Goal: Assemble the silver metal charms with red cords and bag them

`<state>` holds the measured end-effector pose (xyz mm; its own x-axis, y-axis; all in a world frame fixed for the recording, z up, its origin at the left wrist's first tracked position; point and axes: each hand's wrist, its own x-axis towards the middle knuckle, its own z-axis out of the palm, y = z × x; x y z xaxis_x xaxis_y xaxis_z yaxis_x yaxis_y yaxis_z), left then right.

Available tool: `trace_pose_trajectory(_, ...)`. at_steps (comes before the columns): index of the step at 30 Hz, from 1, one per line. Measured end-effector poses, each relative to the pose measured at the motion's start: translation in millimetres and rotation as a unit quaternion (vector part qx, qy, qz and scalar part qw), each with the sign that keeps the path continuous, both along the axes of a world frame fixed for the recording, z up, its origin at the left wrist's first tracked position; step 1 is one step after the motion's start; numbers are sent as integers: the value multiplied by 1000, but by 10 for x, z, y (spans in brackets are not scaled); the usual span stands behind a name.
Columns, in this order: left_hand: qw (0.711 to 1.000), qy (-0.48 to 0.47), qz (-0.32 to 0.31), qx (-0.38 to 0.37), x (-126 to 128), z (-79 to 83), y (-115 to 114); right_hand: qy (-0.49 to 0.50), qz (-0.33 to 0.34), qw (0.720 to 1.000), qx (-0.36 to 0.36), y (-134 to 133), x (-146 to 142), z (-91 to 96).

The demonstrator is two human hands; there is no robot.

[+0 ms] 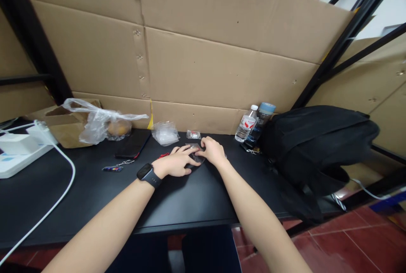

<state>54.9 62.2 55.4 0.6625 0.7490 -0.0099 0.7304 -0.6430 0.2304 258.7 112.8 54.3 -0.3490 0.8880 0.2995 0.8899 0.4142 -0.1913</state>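
Observation:
Both my hands rest together on the black table (190,197), over a small clear plastic bag (196,157) with something dark in it. My left hand (176,164), with a black smartwatch on the wrist, lies on the bag with fingers stretched and pressing down. My right hand (213,150) has its fingers curled and pinched on the bag's far edge. What the bag holds is too small to make out. A red item (164,155) peeks out just left of my left hand.
Behind the hands lie a small clear packet (193,134), a crumpled plastic bag (165,132), a dark phone (133,144) and a keychain (114,167). Two bottles (253,123) and a black backpack (317,146) stand right. A white power strip (19,150) with cable sits left.

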Motion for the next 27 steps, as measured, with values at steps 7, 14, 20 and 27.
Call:
trace_pose_trajectory(7,997,-54,26,55,-50,20,59,47,80,996,1,57,-42,-33)
trace_pose_trajectory(14,980,-91,110,141,11,-37,85,143,190,971,-15,145,247,67)
trace_pose_trajectory(20,975,-83,115,171,27,-69,108,91,188,977,-50,204,270,-40)
trace_pose_trajectory(27,964,-156,169,134,-57,-35,177,151,183,968,-80,222,310,-21)
